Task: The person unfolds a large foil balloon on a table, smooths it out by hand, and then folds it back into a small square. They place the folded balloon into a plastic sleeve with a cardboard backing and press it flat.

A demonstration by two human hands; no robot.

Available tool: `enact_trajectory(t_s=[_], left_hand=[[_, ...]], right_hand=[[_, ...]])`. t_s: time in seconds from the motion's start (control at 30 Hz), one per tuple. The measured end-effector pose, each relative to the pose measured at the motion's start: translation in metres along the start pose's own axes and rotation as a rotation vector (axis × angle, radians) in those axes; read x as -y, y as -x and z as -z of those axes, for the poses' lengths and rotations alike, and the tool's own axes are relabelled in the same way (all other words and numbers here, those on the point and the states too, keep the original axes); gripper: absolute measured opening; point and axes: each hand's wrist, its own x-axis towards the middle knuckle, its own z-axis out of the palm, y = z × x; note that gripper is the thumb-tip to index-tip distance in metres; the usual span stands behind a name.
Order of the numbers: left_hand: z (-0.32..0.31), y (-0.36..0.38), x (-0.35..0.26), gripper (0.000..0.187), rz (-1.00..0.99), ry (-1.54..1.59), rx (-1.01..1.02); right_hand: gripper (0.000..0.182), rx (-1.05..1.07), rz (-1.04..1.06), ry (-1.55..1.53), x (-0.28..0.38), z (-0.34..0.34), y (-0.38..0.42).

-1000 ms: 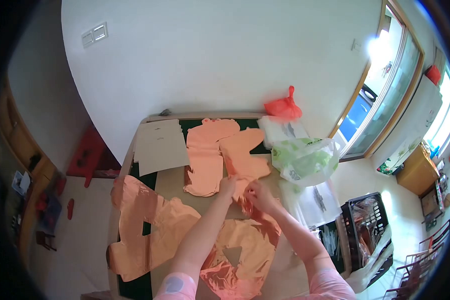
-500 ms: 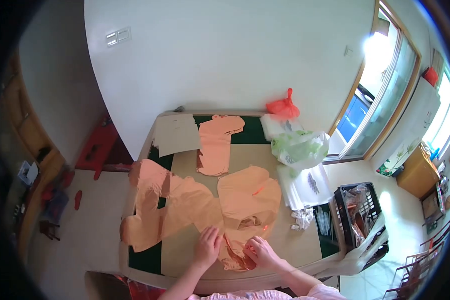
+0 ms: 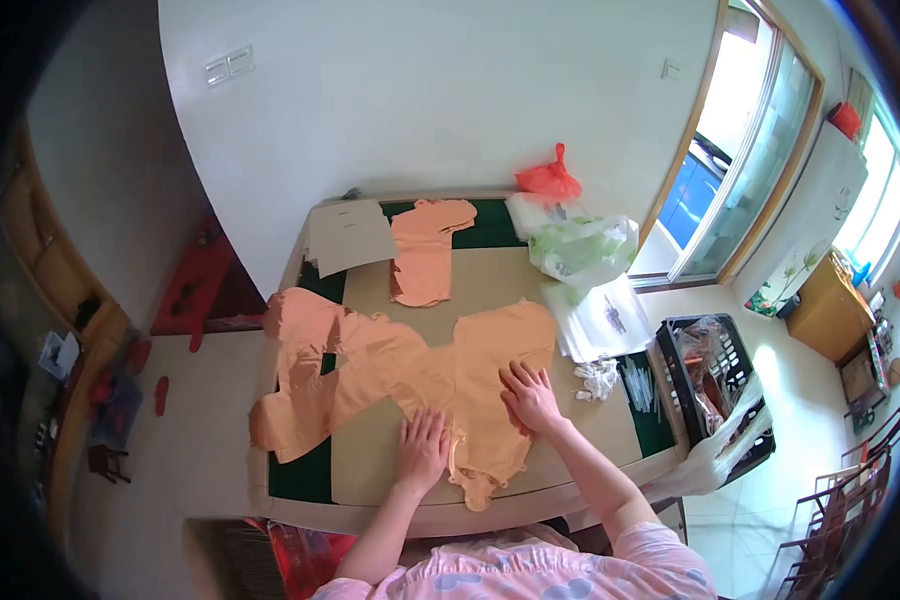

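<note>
A flat rose-gold foil balloon [image 3: 492, 335], uninflated, lies spread on the table before me. My right hand [image 3: 532, 402] rests on its right part with the fingers stretched out. At its lower left edge, my left hand [image 3: 425, 452] lies flat, fingers extended, where this piece meets another foil balloon [image 3: 370, 350]. That second one spreads to the left in a branched, wrinkled shape. The near end of the balloon between my hands narrows to a small tab. Neither hand grips anything.
Behind lie a stack of folded rose-gold foil [image 3: 425, 265] and grey-beige sheets [image 3: 350, 235]. To the right are clear plastic bags [image 3: 602, 320], a green-white bag [image 3: 585, 250], a red bag [image 3: 550, 180], crumpled white material [image 3: 596, 380] and a black crate [image 3: 740, 365].
The crumpled near end of the balloon is now spread flat. My right hand has let go there and moved up and right onto the foil. My left hand stays by its left edge.
</note>
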Motion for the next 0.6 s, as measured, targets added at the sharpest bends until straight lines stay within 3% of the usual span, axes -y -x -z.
enact_trajectory(t_s=[0.17, 0.37, 0.47, 0.6], left_hand=[[0.0, -0.008, 0.005, 0.049, 0.016, 0.01, -0.007], [0.0, -0.016, 0.074, 0.041, 0.168, 0.096, -0.255], [0.047, -0.022, 0.086, 0.033, 0.11, -0.074, -0.169], [0.043, -0.029, 0.073, 0.033, 0.04, 0.02, -0.153]], right_hand=[[0.045, 0.063, 0.021, 0.033, -0.004, -0.008, -0.014], [0.047, 0.109, -0.027, 0.045, 0.003, -0.003, -0.015], [0.047, 0.107, -0.008, 0.06, 0.0, -0.008, -0.015], [0.045, 0.077, 0.037, 0.064, -0.004, -0.013, -0.017]])
